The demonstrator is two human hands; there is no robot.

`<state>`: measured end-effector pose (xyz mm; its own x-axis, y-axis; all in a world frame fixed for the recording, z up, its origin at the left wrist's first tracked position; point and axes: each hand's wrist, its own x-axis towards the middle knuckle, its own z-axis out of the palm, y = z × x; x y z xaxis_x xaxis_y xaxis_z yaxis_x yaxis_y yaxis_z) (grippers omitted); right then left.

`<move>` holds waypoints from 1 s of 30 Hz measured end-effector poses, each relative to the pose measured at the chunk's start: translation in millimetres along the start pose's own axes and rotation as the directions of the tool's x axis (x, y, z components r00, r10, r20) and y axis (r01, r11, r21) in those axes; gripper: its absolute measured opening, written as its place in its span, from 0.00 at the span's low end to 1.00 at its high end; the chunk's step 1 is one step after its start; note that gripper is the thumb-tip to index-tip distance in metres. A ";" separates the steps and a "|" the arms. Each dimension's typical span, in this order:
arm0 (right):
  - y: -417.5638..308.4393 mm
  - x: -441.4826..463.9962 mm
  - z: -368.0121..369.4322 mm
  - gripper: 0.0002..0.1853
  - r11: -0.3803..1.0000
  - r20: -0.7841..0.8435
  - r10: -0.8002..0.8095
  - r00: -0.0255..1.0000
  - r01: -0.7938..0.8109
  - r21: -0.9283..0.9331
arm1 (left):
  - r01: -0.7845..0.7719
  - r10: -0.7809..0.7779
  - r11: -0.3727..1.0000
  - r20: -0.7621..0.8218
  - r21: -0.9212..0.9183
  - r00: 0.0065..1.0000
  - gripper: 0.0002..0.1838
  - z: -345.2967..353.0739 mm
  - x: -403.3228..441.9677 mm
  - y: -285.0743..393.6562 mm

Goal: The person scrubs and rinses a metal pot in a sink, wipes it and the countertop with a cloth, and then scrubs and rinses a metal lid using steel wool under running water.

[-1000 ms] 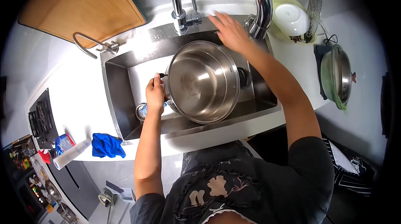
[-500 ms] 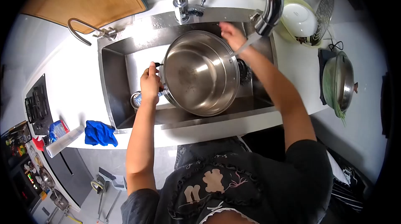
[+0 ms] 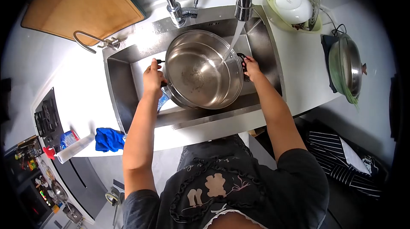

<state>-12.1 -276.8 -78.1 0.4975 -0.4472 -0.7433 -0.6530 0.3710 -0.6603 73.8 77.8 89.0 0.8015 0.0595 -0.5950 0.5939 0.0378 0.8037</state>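
Observation:
A wide stainless steel pot (image 3: 192, 84) is held in the metal sink (image 3: 121, 94), its open mouth facing up toward me. My left hand (image 3: 153, 77) is closed round its black left handle. On the opposite side my right hand (image 3: 251, 67) has its fingers wrapped round the other black handle (image 3: 241, 56). From the curved faucet (image 3: 244, 2) a stream of water (image 3: 232, 45) runs into the pot. Small dark specks show on the pot's bottom. Part of a blue patterned thing (image 3: 162, 101) shows under the pot, mostly hidden.
A second, thin tap (image 3: 87, 43) stands at the sink's left corner, before a wooden cutting board (image 3: 81, 7). A blue cloth (image 3: 109, 139) lies on the left counter. To the right are a green basket (image 3: 273, 9) with a white bowl (image 3: 294, 8) and a lidded pan (image 3: 351, 64) with green stalks.
My right hand has come down from beside the faucet and taken the pot's right handle. My left hand keeps its hold. Water still flows into the pot.

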 end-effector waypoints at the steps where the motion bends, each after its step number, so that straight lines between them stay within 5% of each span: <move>1: -3.1 -4.9 2.1 0.12 0.997 -0.002 -0.030 1.000 0.030 0.064 | -0.001 0.001 1.000 0.007 -0.010 1.000 0.22 -1.9 -1.5 7.2; 11: -72.0 -123.7 -17.4 0.15 0.893 0.154 -0.367 0.917 0.301 0.335 | -0.113 0.120 0.992 0.148 -0.057 0.982 0.19 -59.6 -60.8 49.9; 16: -140.0 -207.7 -37.6 0.19 0.845 0.144 -0.525 0.839 0.494 0.206 | -0.152 0.153 0.988 0.168 -0.019 0.974 0.19 -65.1 -28.9 13.4; 20: -194.2 -283.8 -33.6 0.20 0.870 0.041 -0.492 0.869 0.492 0.031 | -0.066 0.021 0.988 0.304 0.137 0.952 0.24 -27.5 -7.5 -17.2; 22: -213.5 -301.6 -36.4 0.20 0.860 0.063 -0.509 0.858 0.509 0.012 | -0.146 0.040 0.967 0.445 0.208 0.895 0.26 1.3 0.7 -35.2; 23: -223.1 -308.5 -37.6 0.21 0.860 0.074 -0.509 0.858 0.510 0.003 | 0.011 -0.109 0.979 0.480 0.203 0.871 0.26 16.4 2.9 -42.2; 30: -272.1 -369.0 8.0 0.19 0.843 0.041 -0.525 0.850 0.526 -0.114 | 0.113 -0.297 0.943 0.642 0.312 0.707 0.22 121.6 -4.4 -87.7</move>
<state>-13.4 -206.1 374.9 0.7893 -0.5415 -0.2895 -0.3534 -0.0151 -0.9353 26.7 -47.1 20.5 0.4356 -0.6097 -0.6622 0.6724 -0.2688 0.6897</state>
